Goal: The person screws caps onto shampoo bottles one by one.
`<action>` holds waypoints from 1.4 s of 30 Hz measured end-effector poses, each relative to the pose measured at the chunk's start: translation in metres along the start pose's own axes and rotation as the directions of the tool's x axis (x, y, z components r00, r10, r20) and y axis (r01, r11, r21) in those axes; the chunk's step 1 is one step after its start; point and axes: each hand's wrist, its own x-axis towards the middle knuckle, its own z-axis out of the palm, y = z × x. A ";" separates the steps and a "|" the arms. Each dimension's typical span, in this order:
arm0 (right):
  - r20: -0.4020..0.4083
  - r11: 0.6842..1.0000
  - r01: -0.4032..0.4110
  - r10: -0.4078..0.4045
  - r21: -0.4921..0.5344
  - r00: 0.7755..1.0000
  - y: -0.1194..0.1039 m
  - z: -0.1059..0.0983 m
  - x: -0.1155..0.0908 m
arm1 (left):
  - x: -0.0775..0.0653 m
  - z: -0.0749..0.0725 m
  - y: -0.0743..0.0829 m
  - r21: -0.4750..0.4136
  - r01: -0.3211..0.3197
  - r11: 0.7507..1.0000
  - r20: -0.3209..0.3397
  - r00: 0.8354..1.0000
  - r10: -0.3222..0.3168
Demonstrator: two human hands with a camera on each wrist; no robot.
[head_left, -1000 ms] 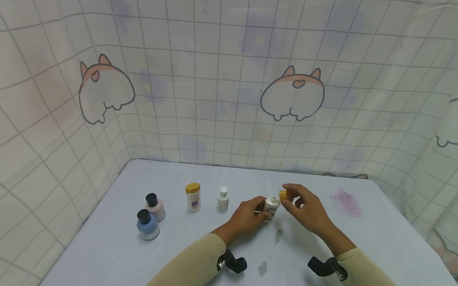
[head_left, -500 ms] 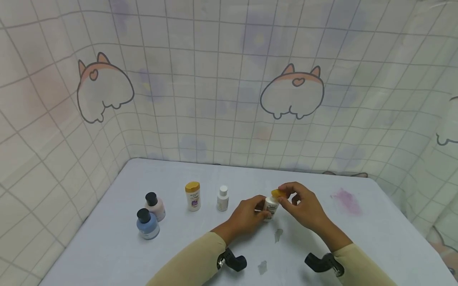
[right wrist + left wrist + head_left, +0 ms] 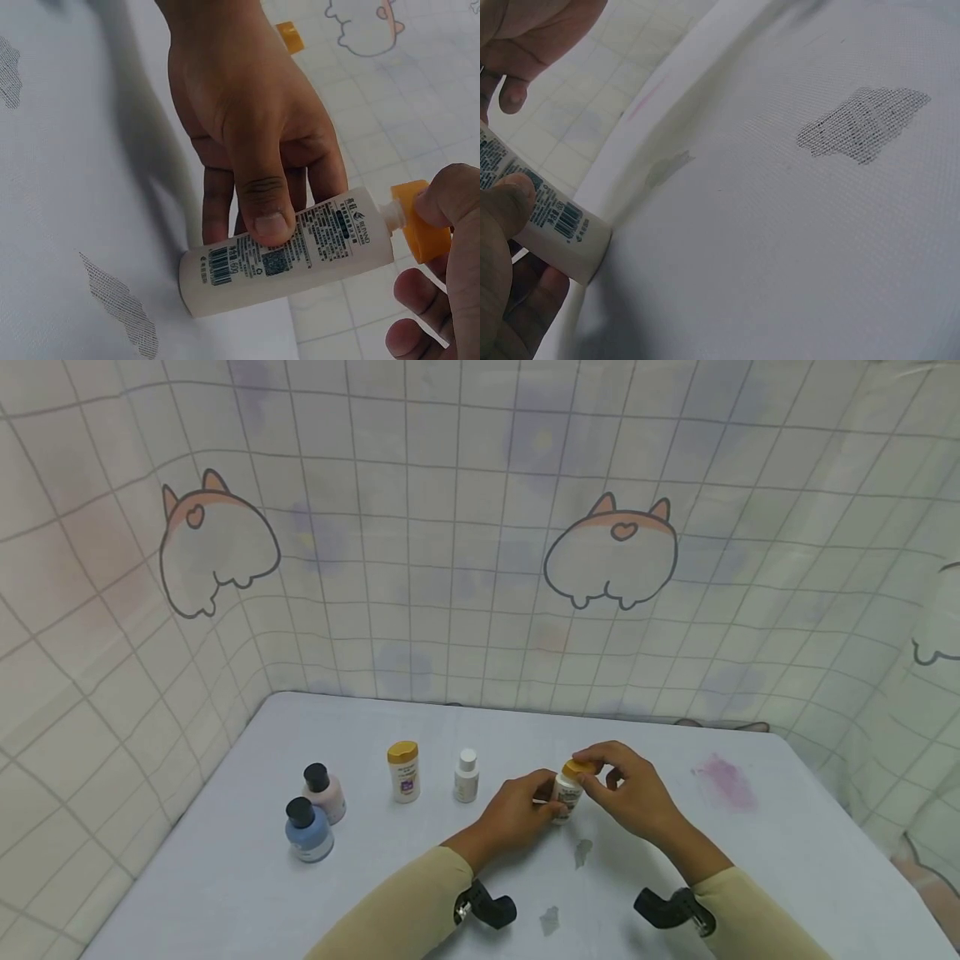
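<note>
A white plastic bottle (image 3: 567, 795) with printed dark text is gripped by my left hand (image 3: 516, 814), thumb on the front and fingers behind. It leans slightly, its base at the tabletop; the left wrist view shows the lower part of the bottle (image 3: 568, 234). Between thumb and fingers, my right hand (image 3: 636, 792) pinches a yellow cap (image 3: 574, 769) over the bottle's mouth. A bit of the white neck shows below the cap (image 3: 420, 223) in the right wrist view. Whether the threads engage cannot be seen.
Left of the hands stand a small white bottle (image 3: 467, 778), a yellow-capped white bottle (image 3: 405, 775), a pink bottle (image 3: 328, 798) and a blue bottle (image 3: 311, 838), the last two black-capped. The white table (image 3: 240, 893) has grey patches and a pink stain (image 3: 727, 782). A patterned curtain (image 3: 465, 568) hangs behind.
My right hand has brought the yellow cap leftward from beside the bottle onto its open mouth. The left hand and the bottle have stayed nearly in place.
</note>
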 end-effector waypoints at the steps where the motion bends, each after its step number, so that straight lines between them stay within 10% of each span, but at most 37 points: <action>1: 0.001 1.000 0.001 -0.001 -0.001 1.000 -0.001 0.000 0.000 | 0.000 0.000 0.000 0.000 0.000 1.000 0.000 1.000 0.000; 29: 0.019 0.998 -0.066 0.066 0.000 0.998 -0.001 0.008 -0.003 | -0.002 -0.001 0.005 0.027 0.005 1.000 -0.007 1.000 -0.005; 42: -0.013 0.999 0.040 -0.039 0.024 0.999 0.004 0.004 -0.012 | -0.002 0.000 0.004 0.029 -0.001 1.000 -0.019 1.000 0.001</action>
